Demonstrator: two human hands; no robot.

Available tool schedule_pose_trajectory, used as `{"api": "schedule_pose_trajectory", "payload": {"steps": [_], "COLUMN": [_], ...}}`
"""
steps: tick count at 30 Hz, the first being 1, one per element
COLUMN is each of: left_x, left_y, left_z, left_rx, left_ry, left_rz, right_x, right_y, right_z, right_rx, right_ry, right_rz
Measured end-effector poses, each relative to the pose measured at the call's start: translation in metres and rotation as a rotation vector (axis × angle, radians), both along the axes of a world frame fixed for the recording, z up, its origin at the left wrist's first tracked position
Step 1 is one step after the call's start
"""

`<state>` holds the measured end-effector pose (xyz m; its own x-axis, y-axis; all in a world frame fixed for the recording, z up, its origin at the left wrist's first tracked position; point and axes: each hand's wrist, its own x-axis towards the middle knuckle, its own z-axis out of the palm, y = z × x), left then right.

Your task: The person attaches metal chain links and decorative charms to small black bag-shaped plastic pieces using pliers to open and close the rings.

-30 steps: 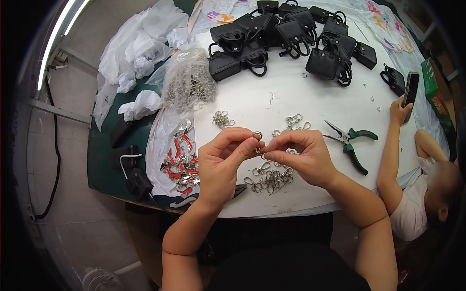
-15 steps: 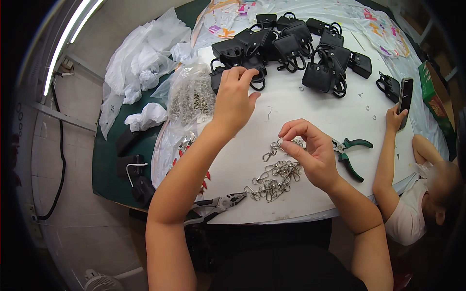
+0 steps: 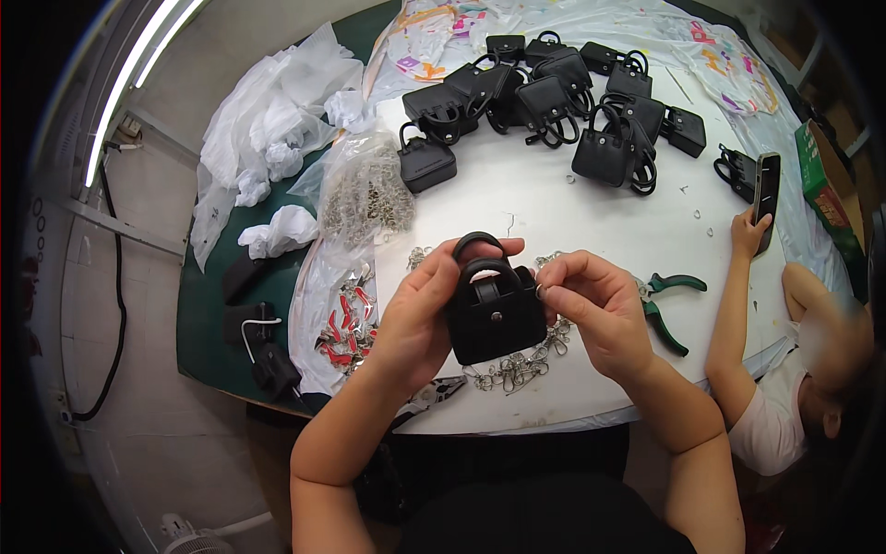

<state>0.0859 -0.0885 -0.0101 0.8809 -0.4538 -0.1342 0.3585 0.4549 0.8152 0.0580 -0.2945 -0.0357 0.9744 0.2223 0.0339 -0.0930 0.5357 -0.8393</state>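
A small black bag [image 3: 496,319] with two round handles is now up in front of the person, above the near edge of the white table [image 3: 554,198]. Half a second ago no bag was there; the left hand was stretched far out to the black bags [image 3: 554,88] at the far side, and the right hand was at the metal clips alone.

Now the left hand [image 3: 420,319] is back and wraps around the bag's left side, thumb over the top by the handles. The right hand [image 3: 595,309] pinches at the bag's right top corner. Something tiny may be between its fingers, but it is too small to tell.

The bag covers part of the pile of metal clips [image 3: 517,365] lying under it. Green pliers [image 3: 666,300] lie just right of the right hand, partly hidden by it. A clear bag of metal bits [image 3: 369,194] sits near the table's left edge.

At the right edge another person's hand [image 3: 746,235] holds a phone [image 3: 765,185]. That person is cut off by the picture's rim.
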Motion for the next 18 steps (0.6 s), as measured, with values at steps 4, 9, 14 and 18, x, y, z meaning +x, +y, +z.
{"api": "schedule_pose_trajectory", "payload": {"steps": [4,9,14,18], "left_x": [-0.034,-0.038,-0.047,-0.047], "left_y": [0.01,0.026,0.034,0.035], "left_z": [0.003,-0.006,-0.02,-0.015], "left_rx": [0.114,-0.209,-0.093,-0.088], "left_ry": [-0.123,0.242,0.21,0.214], "left_rz": [-0.014,-0.121,-0.045,-0.08], "right_x": [-0.003,-0.003,-0.007,-0.008], "right_y": [0.0,-0.004,0.001,0.001], "right_z": [-0.004,0.003,0.007,0.007], "right_rx": [0.025,0.042,-0.118,-0.159], "right_ry": [-0.006,-0.041,-0.175,-0.257], "right_rz": [0.129,0.306,0.336,0.343]}}
